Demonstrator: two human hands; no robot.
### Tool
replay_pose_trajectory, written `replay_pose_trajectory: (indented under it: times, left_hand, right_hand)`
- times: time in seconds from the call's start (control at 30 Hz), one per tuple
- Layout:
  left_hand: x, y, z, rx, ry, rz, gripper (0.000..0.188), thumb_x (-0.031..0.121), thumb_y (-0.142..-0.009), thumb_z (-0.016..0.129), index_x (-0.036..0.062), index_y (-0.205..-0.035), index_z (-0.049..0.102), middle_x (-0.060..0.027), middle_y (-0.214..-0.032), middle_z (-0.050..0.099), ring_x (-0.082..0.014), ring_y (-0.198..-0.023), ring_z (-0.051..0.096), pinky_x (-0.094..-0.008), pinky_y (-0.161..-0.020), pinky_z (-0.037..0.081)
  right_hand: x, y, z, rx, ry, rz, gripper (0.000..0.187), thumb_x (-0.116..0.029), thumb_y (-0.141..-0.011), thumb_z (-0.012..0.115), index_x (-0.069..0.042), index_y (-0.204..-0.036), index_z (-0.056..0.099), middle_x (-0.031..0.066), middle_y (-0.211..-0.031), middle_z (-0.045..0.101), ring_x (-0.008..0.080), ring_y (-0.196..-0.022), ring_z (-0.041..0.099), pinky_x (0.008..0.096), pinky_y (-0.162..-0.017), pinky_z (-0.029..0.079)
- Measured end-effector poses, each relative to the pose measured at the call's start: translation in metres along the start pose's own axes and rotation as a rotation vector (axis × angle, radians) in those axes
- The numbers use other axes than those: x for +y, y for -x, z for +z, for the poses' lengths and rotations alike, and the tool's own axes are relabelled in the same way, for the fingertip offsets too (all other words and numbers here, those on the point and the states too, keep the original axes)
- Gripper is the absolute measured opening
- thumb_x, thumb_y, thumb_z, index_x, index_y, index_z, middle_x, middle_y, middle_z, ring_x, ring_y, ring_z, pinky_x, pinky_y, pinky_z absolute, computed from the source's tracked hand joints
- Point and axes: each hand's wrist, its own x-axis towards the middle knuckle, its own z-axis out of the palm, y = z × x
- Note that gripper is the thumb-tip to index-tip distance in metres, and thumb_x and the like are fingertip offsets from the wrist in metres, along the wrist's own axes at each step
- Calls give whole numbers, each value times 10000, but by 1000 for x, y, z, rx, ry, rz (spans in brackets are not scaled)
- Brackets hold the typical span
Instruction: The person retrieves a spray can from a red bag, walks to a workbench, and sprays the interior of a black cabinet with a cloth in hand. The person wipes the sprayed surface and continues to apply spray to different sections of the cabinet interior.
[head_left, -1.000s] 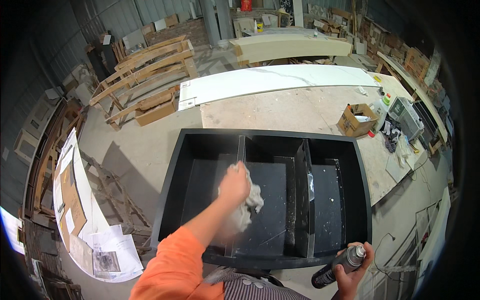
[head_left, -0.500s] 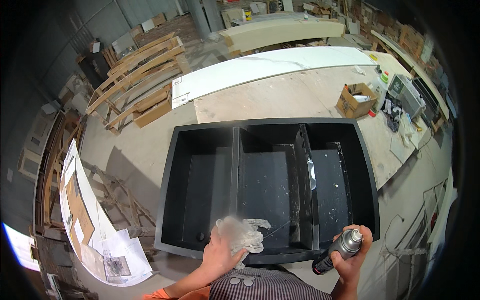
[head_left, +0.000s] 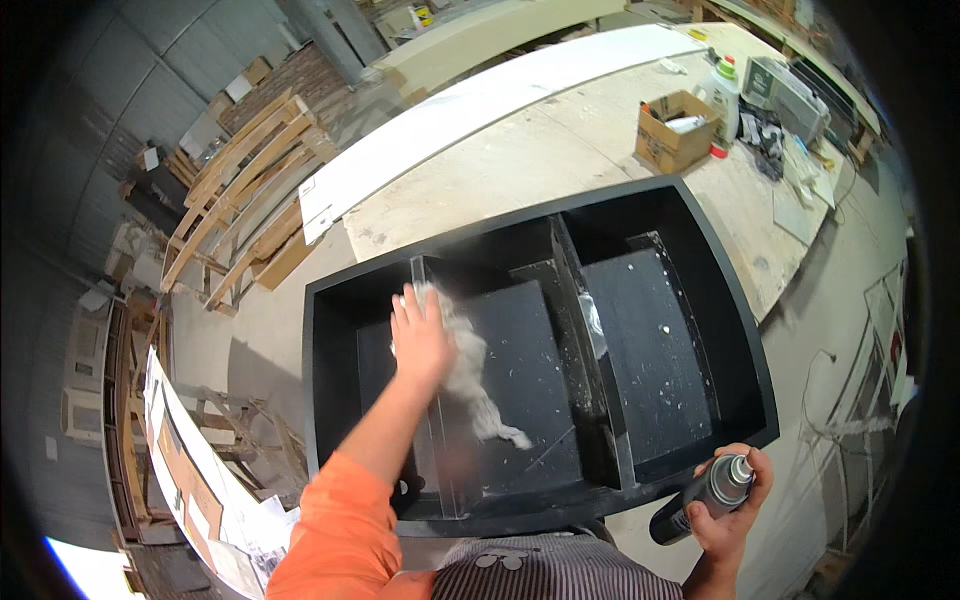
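Observation:
A black open box [head_left: 523,234] with two dividers stands in front of me, its inside speckled with white bits toward the right. Reaching into it, my left hand [head_left: 421,345] presses a whitish rag [head_left: 468,378] against the left divider [head_left: 437,450]. The rag trails down into the middle compartment, and the palm hides part of it. At the box's near right corner my right hand [head_left: 728,520] is wrapped round a dark spray can [head_left: 698,502] with a silver top. A bright scuffed patch shows on the right divider [head_left: 600,370].
Behind the box lies a pale worktable [head_left: 540,150] with a long white slab [head_left: 450,110], a cardboard box [head_left: 676,135] and a white bottle [head_left: 722,100]. Wooden frames [head_left: 240,190] stand at the far left. Papers on a white board [head_left: 195,490] are at the near left.
My left hand has moved from the box's near edge up along the left divider, taking the rag with it. The spray can stays in my right hand. The whole view has tilted.

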Motion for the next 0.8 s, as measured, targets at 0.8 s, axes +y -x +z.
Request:
replay_pose_trajectory:
  times: [0.8]
  left_hand:
    - [69,137,-68,-949,-435,874,194,243,-790,673,125,-937,719,-83,-955,687,-257,-923,667,-400,-819,434]
  right_hand:
    - [-4,36,-32,-6,-17,27,904,-122,-696,813,-141,-1461,332,196,-1262,498,220,-970,603,353,-824,559]
